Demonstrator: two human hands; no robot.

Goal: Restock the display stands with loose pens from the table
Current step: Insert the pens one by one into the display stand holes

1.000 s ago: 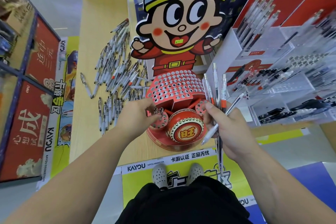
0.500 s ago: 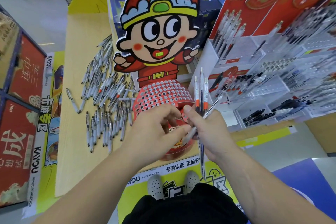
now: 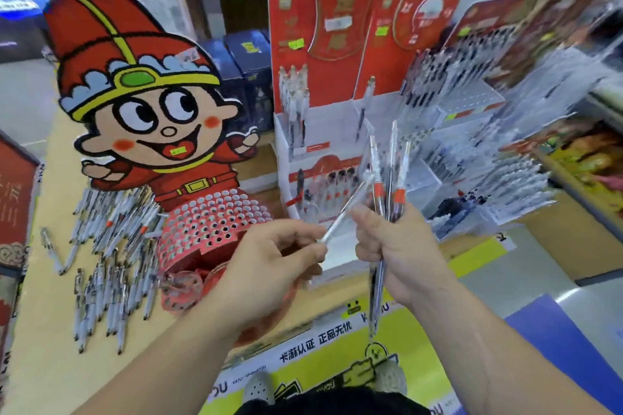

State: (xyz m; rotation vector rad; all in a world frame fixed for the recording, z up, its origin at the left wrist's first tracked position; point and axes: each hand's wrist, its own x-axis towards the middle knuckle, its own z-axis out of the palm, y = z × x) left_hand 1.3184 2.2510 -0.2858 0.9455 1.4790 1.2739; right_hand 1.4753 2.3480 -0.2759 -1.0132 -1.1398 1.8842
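Observation:
My right hand (image 3: 401, 249) grips a bundle of pens (image 3: 387, 178) that stands upright, tips pointing down below my fist. My left hand (image 3: 269, 266) pinches the lower end of one white pen (image 3: 344, 212), which slants up to the right toward the bundle. Beneath my hands sits the red cartoon-figure display stand (image 3: 215, 222) with its perforated tier of pen holes. Many loose pens (image 3: 111, 246) lie on the wooden table (image 3: 50, 364) left of the stand.
White and red tiered pen displays (image 3: 320, 131) stand right of the cartoon stand, partly filled. More racks of pens (image 3: 499, 145) crowd the far right. Dark blue boxes (image 3: 246, 61) sit behind. The table's front edge runs just before my feet.
The camera has tilted up and turned right. My left hand left the stand's lower front and came to the bundle, where it now pinches one white pen; both hands have risen.

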